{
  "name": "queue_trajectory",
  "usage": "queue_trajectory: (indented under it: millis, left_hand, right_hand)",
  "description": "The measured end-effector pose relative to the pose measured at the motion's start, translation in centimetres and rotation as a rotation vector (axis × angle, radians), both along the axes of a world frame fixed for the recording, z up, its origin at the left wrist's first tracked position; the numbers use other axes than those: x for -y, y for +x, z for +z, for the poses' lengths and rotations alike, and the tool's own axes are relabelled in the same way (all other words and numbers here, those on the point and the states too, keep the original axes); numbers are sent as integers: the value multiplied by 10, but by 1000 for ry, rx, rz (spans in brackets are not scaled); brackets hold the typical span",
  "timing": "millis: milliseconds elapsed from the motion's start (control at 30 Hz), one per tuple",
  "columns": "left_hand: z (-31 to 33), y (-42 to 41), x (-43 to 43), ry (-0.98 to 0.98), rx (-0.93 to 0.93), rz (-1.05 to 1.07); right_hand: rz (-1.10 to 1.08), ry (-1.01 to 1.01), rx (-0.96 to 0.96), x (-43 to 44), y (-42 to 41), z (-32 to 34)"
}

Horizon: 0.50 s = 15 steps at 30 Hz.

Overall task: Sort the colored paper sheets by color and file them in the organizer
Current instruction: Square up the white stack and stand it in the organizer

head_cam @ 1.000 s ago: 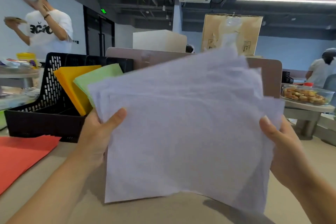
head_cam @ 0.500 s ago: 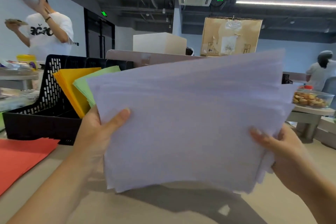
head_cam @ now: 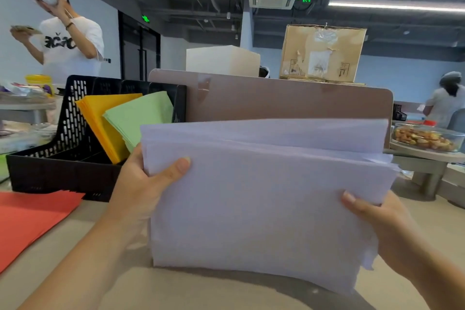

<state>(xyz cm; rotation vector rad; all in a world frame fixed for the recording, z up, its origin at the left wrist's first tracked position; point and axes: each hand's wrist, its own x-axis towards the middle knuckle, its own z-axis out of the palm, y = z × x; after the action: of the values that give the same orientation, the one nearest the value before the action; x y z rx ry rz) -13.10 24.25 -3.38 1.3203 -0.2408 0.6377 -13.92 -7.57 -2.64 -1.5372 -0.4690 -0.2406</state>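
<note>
Lavender sheets [head_cam: 264,196] in a thick stack stand upright over the desk [head_cam: 201,292], just right of the black organizer [head_cam: 63,158] and a little nearer the camera. I cannot tell whether their lower edge touches the desk. The left hand [head_cam: 143,189] grips the stack's left edge, with the thumb laid across the front sheet and the fingers hidden behind. The right hand [head_cam: 377,224] pinches the right edge lower down, thumb in front. The top edges fan slightly apart.

Inside the organizer, yellow sheets [head_cam: 100,118] lean tilted, with green sheets [head_cam: 141,118] leaning beside them on the right. Red sheets [head_cam: 30,219] lie flat on the desk in front of the organizer's left end. A beige divider panel [head_cam: 276,100] stands right of the organizer, and a cardboard box [head_cam: 322,53] sits beyond it. Far right of the organizer, a glass dish [head_cam: 425,136] of food sits on another table. Behind the organizer's left end, a person in a white shirt [head_cam: 73,50] holds a headset at their head.
</note>
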Motion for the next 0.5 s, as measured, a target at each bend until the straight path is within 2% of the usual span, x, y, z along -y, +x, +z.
queue_trajectory:
  millis: [100,200,333,400,500]
  left_hand:
    - [-1,0,2,31,5,45]
    - [4,-5,8,15,57,130]
    - [8,-5,5,5,97,131]
    - [0,0,0,-13,22,51]
    - [-14,7,4,-33,-101,-7]
  right_hand:
    - [-66,-39,-68,1,5,-15]
    - [-136,-81,-4,-5,3,-12]
    - [-94,-36,50,-3,3,1]
    - [-76,-43,-10,2,8,-8]
    - [-85,-73,-217,4,12,-38]
